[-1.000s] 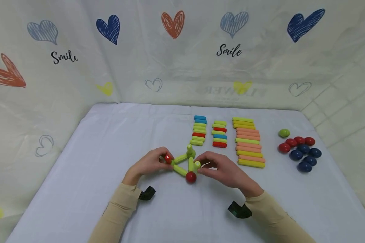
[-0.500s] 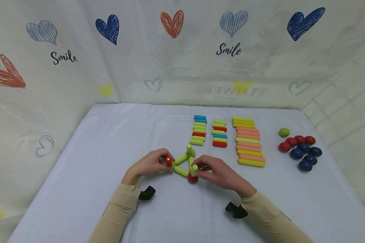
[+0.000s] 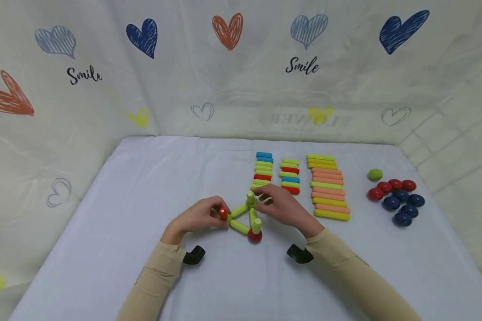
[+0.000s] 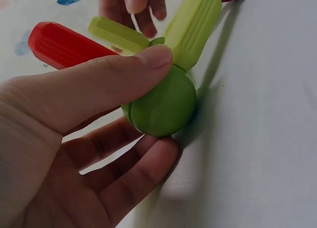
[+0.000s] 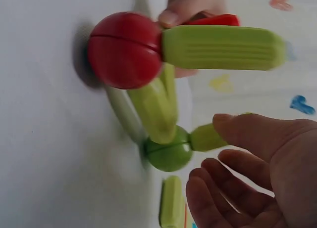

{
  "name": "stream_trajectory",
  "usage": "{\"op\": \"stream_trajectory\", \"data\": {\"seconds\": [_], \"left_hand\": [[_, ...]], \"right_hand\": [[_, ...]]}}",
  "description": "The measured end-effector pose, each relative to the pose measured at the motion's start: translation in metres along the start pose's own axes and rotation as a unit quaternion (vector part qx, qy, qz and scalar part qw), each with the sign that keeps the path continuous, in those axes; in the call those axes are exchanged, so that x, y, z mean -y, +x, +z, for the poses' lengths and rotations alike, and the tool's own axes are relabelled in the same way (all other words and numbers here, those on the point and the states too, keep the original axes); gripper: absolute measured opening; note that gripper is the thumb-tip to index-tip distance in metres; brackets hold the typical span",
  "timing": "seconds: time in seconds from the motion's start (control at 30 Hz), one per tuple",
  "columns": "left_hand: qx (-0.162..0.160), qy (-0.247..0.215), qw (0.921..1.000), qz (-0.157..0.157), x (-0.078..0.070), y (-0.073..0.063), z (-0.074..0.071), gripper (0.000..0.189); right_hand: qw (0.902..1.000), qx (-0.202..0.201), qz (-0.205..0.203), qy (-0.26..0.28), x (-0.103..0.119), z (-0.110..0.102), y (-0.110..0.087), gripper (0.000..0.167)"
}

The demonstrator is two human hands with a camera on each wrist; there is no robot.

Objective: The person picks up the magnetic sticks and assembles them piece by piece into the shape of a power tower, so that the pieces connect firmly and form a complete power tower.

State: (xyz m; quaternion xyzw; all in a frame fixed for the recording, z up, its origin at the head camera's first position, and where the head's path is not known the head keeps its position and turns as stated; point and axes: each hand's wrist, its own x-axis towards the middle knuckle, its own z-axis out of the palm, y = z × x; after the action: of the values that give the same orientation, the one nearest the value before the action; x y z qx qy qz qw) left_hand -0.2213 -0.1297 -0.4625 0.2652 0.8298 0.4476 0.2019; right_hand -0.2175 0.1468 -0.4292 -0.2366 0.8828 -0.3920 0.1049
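Note:
A triangular frame of lime rods (image 3: 239,227) and balls lies on the table. My left hand (image 3: 201,217) pinches its left corner, a green ball (image 4: 163,104), thumb on top and fingers beneath. A red rod (image 3: 223,214) stands up from that ball. At the front corner, a red ball (image 3: 255,236) carries an upright lime rod (image 3: 257,225). My right hand (image 3: 283,206) is at the back corner, its thumb overlapping the upright lime rod of another green ball (image 5: 169,150) in the right wrist view. Its other fingers are loosely bent, apart from the rod.
Behind the frame lie two columns of short coloured rods (image 3: 263,166) (image 3: 290,171). Longer yellow, pink and lime rods (image 3: 328,185) lie right of them. Farther right are several red balls (image 3: 384,187), blue balls (image 3: 402,219) and one green ball (image 3: 375,174). A printed curtain (image 3: 241,80) hangs behind.
My right hand set the lime rod upright over the front red ball, let go and moved back to the rear corner. The left hand kept its hold, nearly still.

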Motion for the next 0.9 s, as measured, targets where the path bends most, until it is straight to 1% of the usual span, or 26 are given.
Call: {"op": "stream_trajectory", "data": {"seconds": [0.07,0.17,0.23,0.3,0.43,0.53,0.63,0.67,0.7,0.77,0.87,0.9], "left_hand": [[0.004,-0.008,1.0,0.002,-0.001,0.0,0.0,0.029],[0.008,-0.017,0.9998,0.004,-0.001,0.0,0.001,0.029],[0.008,-0.018,0.9998,0.005,-0.002,0.0,0.001,0.029],[0.008,-0.015,0.9999,0.003,-0.003,0.0,0.002,0.029],[0.008,-0.01,0.9999,-0.002,-0.006,0.001,0.003,0.029],[0.015,-0.016,0.9998,-0.002,-0.02,-0.003,0.002,0.027],[0.032,-0.03,0.9991,0.001,-0.033,-0.01,-0.002,0.026],[0.04,-0.034,0.9986,0.005,-0.031,-0.01,-0.002,0.027],[0.049,-0.04,0.998,0.006,-0.026,-0.01,-0.002,0.028],[0.07,-0.047,0.9963,0.016,-0.016,-0.009,-0.002,0.03],[0.115,-0.053,0.9915,0.031,-0.002,-0.006,-0.002,0.03],[0.131,-0.055,0.9894,0.032,-0.003,-0.007,-0.002,0.028]], "right_hand": [[0.9995,-0.009,-0.013,-0.028,0.001,0.005,0.006,0.035],[0.9966,-0.028,-0.03,-0.071,0.002,0.011,0.011,0.024],[0.9953,-0.041,-0.026,-0.083,0.003,0.012,0.012,0.019],[0.9951,-0.047,-0.016,-0.086,0.003,0.013,0.013,0.016],[0.9955,-0.048,0.0,-0.082,0.001,0.013,0.015,0.015],[0.9966,-0.04,0.0,-0.073,-0.001,0.012,0.016,0.015],[0.998,-0.027,0.01,-0.056,-0.003,0.009,0.013,0.02],[0.9982,-0.026,0.014,-0.051,-0.005,0.007,0.011,0.022],[0.9982,-0.026,0.02,-0.05,-0.006,0.004,0.009,0.024],[0.9965,-0.039,0.031,-0.067,-0.011,-0.001,0.004,0.029],[0.9885,-0.075,0.041,-0.125,-0.021,-0.013,-0.003,0.03],[0.9834,-0.087,0.048,-0.152,-0.025,-0.017,-0.005,0.03]]}}
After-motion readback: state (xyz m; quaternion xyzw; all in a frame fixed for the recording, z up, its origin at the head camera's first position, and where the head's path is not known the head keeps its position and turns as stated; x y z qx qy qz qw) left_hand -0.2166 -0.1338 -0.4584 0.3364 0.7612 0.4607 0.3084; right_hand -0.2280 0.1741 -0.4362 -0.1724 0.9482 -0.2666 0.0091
